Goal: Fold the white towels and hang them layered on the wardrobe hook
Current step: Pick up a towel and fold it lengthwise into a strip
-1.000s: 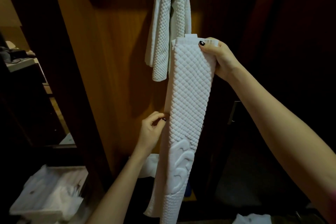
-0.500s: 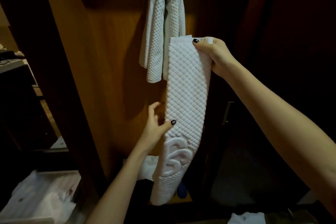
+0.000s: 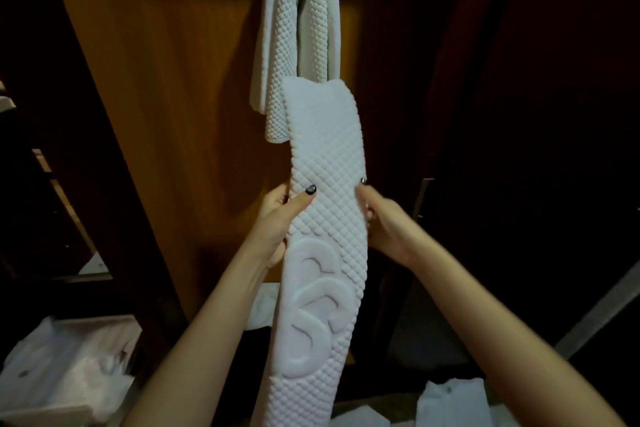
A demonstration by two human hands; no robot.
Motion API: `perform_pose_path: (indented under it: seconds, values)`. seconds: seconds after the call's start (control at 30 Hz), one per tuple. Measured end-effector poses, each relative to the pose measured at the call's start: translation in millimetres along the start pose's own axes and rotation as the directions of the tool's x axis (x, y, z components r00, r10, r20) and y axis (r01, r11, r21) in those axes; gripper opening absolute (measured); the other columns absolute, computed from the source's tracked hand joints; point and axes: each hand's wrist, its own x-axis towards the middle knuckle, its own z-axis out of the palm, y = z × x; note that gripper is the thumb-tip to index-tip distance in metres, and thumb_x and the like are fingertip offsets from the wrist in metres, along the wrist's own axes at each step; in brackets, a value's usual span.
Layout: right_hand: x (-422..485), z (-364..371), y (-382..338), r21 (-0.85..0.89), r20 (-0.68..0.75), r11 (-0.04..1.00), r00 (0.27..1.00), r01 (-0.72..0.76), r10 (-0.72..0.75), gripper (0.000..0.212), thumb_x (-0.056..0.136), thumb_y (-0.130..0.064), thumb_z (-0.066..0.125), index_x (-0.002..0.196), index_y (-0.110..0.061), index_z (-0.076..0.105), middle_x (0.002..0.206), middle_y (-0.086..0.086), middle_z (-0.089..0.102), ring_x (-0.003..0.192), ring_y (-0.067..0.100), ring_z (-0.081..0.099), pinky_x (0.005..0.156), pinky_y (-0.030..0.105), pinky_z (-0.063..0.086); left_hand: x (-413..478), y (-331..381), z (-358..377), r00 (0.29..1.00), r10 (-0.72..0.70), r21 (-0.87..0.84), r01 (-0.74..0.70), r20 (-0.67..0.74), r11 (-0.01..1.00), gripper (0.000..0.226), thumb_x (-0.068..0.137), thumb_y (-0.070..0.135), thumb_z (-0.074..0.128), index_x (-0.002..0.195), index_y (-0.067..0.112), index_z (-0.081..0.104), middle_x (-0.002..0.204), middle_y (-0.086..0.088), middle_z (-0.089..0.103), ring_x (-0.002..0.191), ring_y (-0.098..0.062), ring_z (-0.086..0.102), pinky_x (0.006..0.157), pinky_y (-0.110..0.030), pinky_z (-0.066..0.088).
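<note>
A folded white quilted towel (image 3: 298, 35) hangs draped over a hook high on the orange wardrobe panel; the hook itself is hidden under it. In front of it I hold a second white towel (image 3: 325, 253), folded into a long narrow strip with a raised emblem low on it. My left hand (image 3: 280, 222) grips the strip's left edge at mid-height, thumb across the front. My right hand (image 3: 384, 222) grips the right edge at the same height, fingers curled behind. The strip's top end stands free above my hands, overlapping the hung towel's lower ends.
The orange wooden wardrobe panel (image 3: 166, 114) stands behind the towels, with dark wood to the right. White linen (image 3: 62, 374) lies in a heap at the lower left, and more white cloth (image 3: 453, 402) at the bottom right. Dark shelves sit at the far left.
My right hand let go of the strip's top end and dropped to its right edge at mid-height. My left hand now wraps the left edge. The view has moved closer.
</note>
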Motion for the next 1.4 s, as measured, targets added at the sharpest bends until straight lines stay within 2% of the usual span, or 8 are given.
perform_pose_path:
  seconds: [0.13,0.27,0.77,0.87,0.97,1.17,1.27,1.4]
  values:
    - [-17.9,1.2,17.6,0.085,0.104,0.995,0.993,0.055,-0.064,0.046,0.088,-0.04,0.068,0.121,-0.008,0.068,0.125,0.015,0.067,0.117,0.032,0.063,0.101,0.045,0.051,5.2,13.8,1.5,0.998,0.056,0.093,-0.056,-0.002,0.994,0.028,0.083,0.017,0.072,0.109,0.009,0.066,0.108,-0.008,0.074,0.101,-0.023,0.07,0.079,-0.031,0.057]
    - [-18.0,12.2,11.7,0.136,0.224,0.991,0.974,-0.015,-0.016,0.042,0.088,-0.035,0.069,0.121,-0.01,0.069,0.127,0.016,0.065,0.119,0.032,0.062,0.094,0.04,0.055,7.3,30.7,0.5,0.986,0.166,0.364,-0.166,0.03,0.917,0.014,0.088,0.009,0.068,0.1,0.017,0.071,0.098,0.002,0.076,0.094,-0.015,0.071,0.074,-0.024,0.056]
    - [12.3,14.9,-16.5,0.331,0.0,0.943,1.0,0.02,-0.022,0.042,0.093,-0.034,0.061,0.121,-0.004,0.062,0.113,0.016,0.072,0.104,0.028,0.07,0.075,0.037,0.06,-32.8,-9.3,-38.2,0.987,0.159,0.59,-0.132,0.006,0.796,0.013,0.096,0.019,0.057,0.084,0.02,0.056,0.073,0.022,0.063,0.069,0.01,0.056,0.063,-0.008,0.044]
    - [13.6,12.8,-14.7,0.346,0.02,0.938,1.0,-0.015,0.008,0.05,0.085,-0.038,0.067,0.121,-0.004,0.062,0.115,0.016,0.071,0.106,0.03,0.069,0.077,0.04,0.06,-36.7,-17.2,-38.4,0.995,0.099,0.554,-0.089,0.012,0.828,0.006,0.093,0.026,0.058,0.09,0.021,0.057,0.081,0.031,0.066,0.079,0.015,0.06,0.069,-0.005,0.046]
    - [13.9,8.3,-14.0,0.386,0.052,0.922,0.998,-0.037,0.018,0.05,0.082,-0.036,0.068,0.119,-0.004,0.063,0.115,0.017,0.071,0.105,0.031,0.07,0.076,0.041,0.06,-35.1,-18.6,-41.5,0.995,0.097,0.507,-0.096,0.025,0.857,0.022,0.087,0.027,0.066,0.085,0.006,0.06,0.078,0.013,0.063,0.076,-0.001,0.058,0.069,-0.014,0.046]
    - [14.0,-4.9,-15.8,0.471,0.109,0.881,0.994,-0.045,-0.007,0.047,0.087,-0.035,0.062,0.121,-0.004,0.066,0.121,0.019,0.068,0.108,0.033,0.068,0.078,0.044,0.059,-29.6,-20.4,-35.7,0.992,0.002,0.485,-0.063,0.127,0.872,0.01,0.079,0.029,0.075,0.085,0.021,0.073,0.091,0.003,0.066,0.09,-0.008,0.062,0.082,-0.02,0.05]
    - [14.0,-7.8,-20.8,0.452,0.114,0.891,0.993,-0.032,-0.022,0.04,0.088,-0.035,0.061,0.11,-0.004,0.074,0.121,0.018,0.068,0.109,0.033,0.068,0.079,0.044,0.059,-25.1,-21.1,-31.0,0.992,0.076,0.478,-0.116,0.103,0.871,0.009,0.084,0.012,0.072,0.09,0.005,0.07,0.084,0.007,0.071,0.082,-0.006,0.065,0.073,-0.018,0.052]
    - [15.8,-10.6,-31.4,0.422,0.077,0.906,0.996,0.012,-0.049,0.047,0.089,-0.037,0.059,0.123,-0.005,0.062,0.123,0.017,0.067,0.112,0.032,0.066,0.084,0.042,0.058,-20.2,-21.8,-21.6,0.981,0.19,0.504,-0.179,0.03,0.845,0.026,0.086,0.004,0.07,0.095,0.024,0.056,0.086,0.011,0.065,0.081,0.001,0.062,0.071,-0.015,0.05]
